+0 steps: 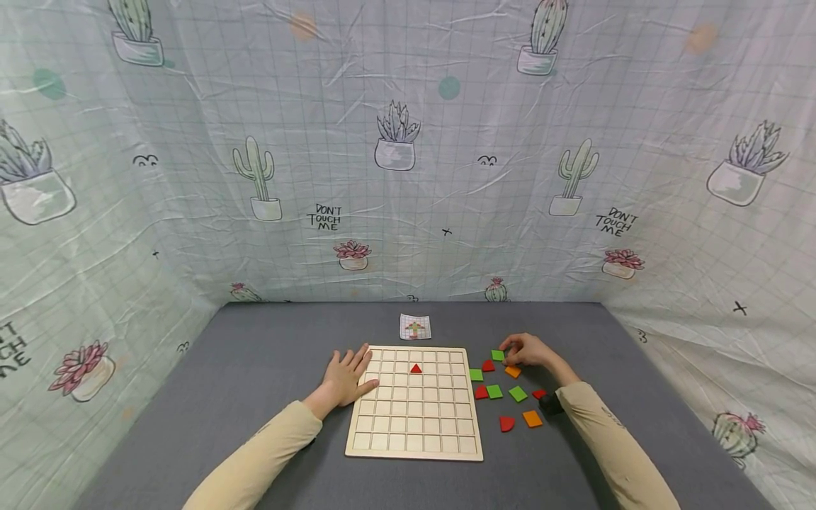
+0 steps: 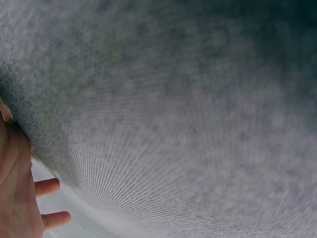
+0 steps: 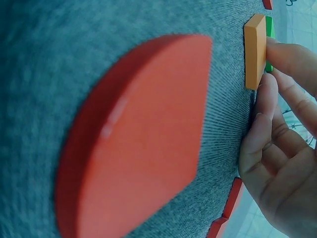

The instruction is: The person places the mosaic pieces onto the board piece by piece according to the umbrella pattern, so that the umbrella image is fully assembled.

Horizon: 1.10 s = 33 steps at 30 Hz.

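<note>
In the head view, a pale wooden grid board [image 1: 414,407] lies on the table with a red triangle tile [image 1: 416,368] in an upper cell. My left hand [image 1: 346,377] rests with spread fingers at the board's upper left edge, thumb over its border. Right of the board, my right hand [image 1: 528,350] reaches down beside a green square tile [image 1: 498,355], its index finger and thumb apart. Just below the thumb lies an orange square tile [image 1: 513,371]; the right wrist view shows this orange tile [image 3: 254,52] partly hiding the green one [image 3: 269,43] by the fingertips.
Several more tiles lie right of the board, among them a red quarter-round tile [image 1: 506,423], an orange square [image 1: 532,419] and a green square [image 1: 518,394]. Behind the board is a small pattern card [image 1: 415,327]. A cactus-print cloth [image 1: 395,198] surrounds the grey table [image 1: 274,354].
</note>
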{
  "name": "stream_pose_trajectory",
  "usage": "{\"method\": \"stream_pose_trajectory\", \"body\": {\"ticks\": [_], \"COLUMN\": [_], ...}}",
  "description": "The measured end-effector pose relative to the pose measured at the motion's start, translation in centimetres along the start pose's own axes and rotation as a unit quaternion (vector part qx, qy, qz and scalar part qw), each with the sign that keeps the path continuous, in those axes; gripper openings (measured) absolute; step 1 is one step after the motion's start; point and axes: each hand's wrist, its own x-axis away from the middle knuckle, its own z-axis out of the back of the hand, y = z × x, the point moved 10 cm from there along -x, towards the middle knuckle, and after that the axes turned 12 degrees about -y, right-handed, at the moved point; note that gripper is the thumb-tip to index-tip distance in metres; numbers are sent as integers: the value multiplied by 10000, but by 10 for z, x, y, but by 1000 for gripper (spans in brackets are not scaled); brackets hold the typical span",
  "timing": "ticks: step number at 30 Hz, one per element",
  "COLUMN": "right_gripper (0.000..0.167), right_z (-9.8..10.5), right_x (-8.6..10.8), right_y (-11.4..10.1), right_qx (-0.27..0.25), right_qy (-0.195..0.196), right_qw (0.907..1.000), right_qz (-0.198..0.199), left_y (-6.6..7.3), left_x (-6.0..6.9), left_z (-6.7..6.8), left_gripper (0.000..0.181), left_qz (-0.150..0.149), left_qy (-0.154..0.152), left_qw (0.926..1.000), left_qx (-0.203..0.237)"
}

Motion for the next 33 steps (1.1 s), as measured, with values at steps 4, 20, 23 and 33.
{"method": "stream_pose_trajectory", "body": {"ticks": [4,20,23,33], "right_gripper": [26,25,25,27], "right_z": [0,-1,-1,2], "right_x": [-1,4,5,12], "right_y": [2,-5,-6,-18], "right_qx": [12,-32,-136,-109], "right_qy": [53,116,91,197], "right_qw": [10000,9998,9998,9992], "right_qz": [-36,154,121,327], "left_y": [0,1,1,0], "left_x": [0,3,3,1], "left_z": [-1,2,2,1], "left_gripper": [68,67,67,67], "left_qz": [-22,-41,-29,-18], "left_qy": [-26,-41,-36,10], "left_qw": [10000,9999,10000,10000], "left_qx": [15,88,71,-15]}}
